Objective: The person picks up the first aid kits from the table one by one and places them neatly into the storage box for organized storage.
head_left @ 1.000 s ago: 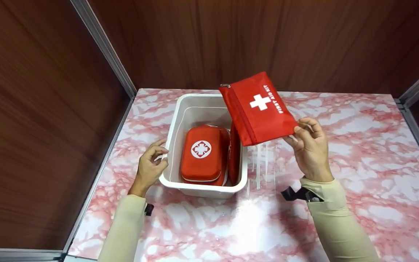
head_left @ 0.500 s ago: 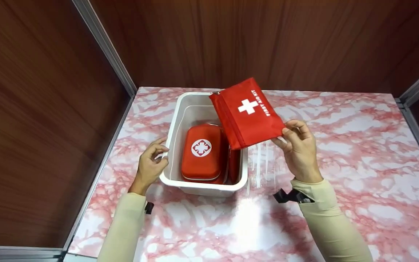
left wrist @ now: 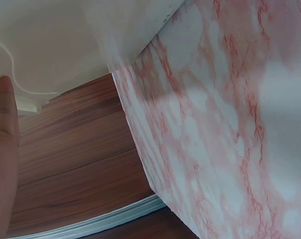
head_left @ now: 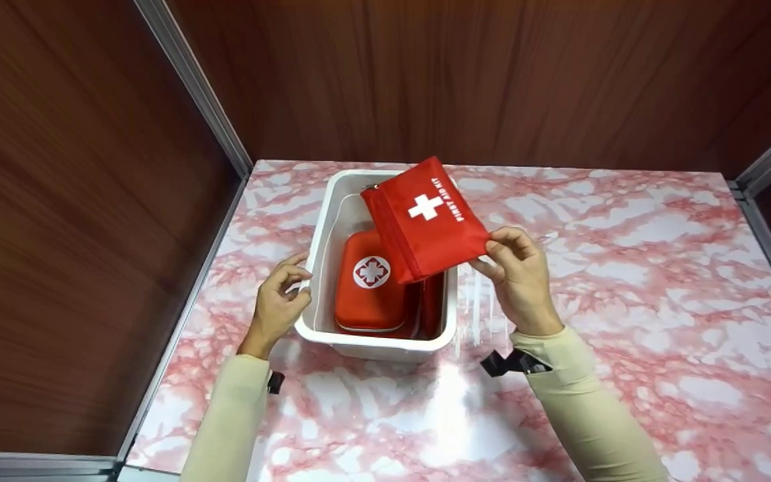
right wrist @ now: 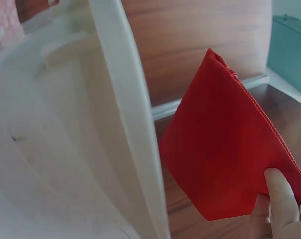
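Note:
My right hand [head_left: 521, 281] pinches the lower right corner of a flat red zip pouch [head_left: 395, 241], marked with a white cross and "FIRST AID KIT". The pouch hangs tilted over a white plastic bin [head_left: 450, 314] and hides part of it. In the right wrist view, the red pouch [right wrist: 220, 144] shows its plain back beside the bin wall [right wrist: 66, 134]. My left hand [head_left: 277, 301] holds the bin's left rim, a finger [left wrist: 7, 107] against the outer wall in the left wrist view. Inside lies a red hard first aid case [head_left: 369, 304] with a round white emblem.
Another red item [head_left: 431, 308] stands upright along the bin's right wall, with more red beneath the case. The bin stands on a pink-and-white marbled table [head_left: 626, 321]. Brown wood panels [head_left: 385, 80] enclose the back and sides.
My right hand has carried the red pouch left and slightly lower, from the bin's right side to over its interior. My left hand and the bin stay in place.

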